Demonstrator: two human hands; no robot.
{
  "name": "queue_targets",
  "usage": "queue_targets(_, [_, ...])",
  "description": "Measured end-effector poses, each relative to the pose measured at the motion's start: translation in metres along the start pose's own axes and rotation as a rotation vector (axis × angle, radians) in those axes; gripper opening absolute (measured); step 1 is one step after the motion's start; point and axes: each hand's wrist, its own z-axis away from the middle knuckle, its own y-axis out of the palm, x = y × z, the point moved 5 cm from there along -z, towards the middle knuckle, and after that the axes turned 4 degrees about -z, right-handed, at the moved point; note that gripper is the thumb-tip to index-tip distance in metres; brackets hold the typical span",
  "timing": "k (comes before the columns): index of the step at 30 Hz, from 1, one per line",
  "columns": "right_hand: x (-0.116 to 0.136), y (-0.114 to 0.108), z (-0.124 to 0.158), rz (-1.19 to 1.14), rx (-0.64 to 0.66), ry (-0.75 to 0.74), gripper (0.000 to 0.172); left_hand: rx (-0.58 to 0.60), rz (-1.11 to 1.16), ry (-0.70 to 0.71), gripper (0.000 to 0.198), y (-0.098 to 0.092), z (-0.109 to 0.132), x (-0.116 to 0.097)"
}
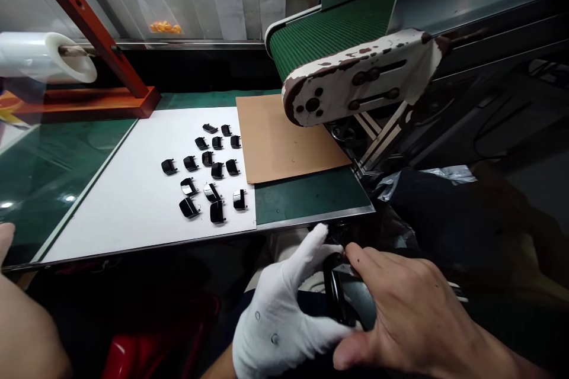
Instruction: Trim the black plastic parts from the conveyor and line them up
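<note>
In front of the table edge, my left hand [284, 308], in a white glove, grips a glossy black plastic part [335, 290] between thumb and fingers. My bare right hand [413, 302] curls round the same part from the other side, its forefinger at the upper end and its thumb near the lower end. A small greyish edge shows under that forefinger; what it is I cannot make out. Several similar black plastic parts [217, 170] with small pegs lie spread on a white sheet [133, 189] on the table.
Brown cardboard [288, 148] lies right of the sheet, partly under the end of a green conveyor belt [338, 35]. At the left, an orange stand [89, 103] holds a roll of clear film [40, 56]. Another person's hand [26, 325] shows at the left edge, above a red stool [133, 355].
</note>
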Motion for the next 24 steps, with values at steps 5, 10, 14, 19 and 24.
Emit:
queue_targets(5, [0.004,0.001,0.0,0.013,-0.041,-0.056,0.096,-0.022,0.098,0.012,0.091,0.001,0.0,0.001])
queue_targets(10, [0.005,0.005,0.002,0.011,-0.087,-0.076,0.094,-0.064,0.172,-0.064,0.088,0.001,-0.002,0.0])
queue_targets(14, [0.005,0.008,0.002,0.035,-0.103,-0.111,0.093,-0.098,0.179,-0.105,0.086,0.0,-0.003,-0.002])
queue_targets(19, [0.006,0.007,0.001,0.071,-0.132,-0.152,0.088,-0.129,0.122,-0.106,0.086,-0.003,-0.003,-0.001])
queue_targets(24, [0.006,0.01,0.002,0.08,-0.135,-0.191,0.081,-0.125,0.15,-0.124,0.085,-0.004,-0.003,0.002])
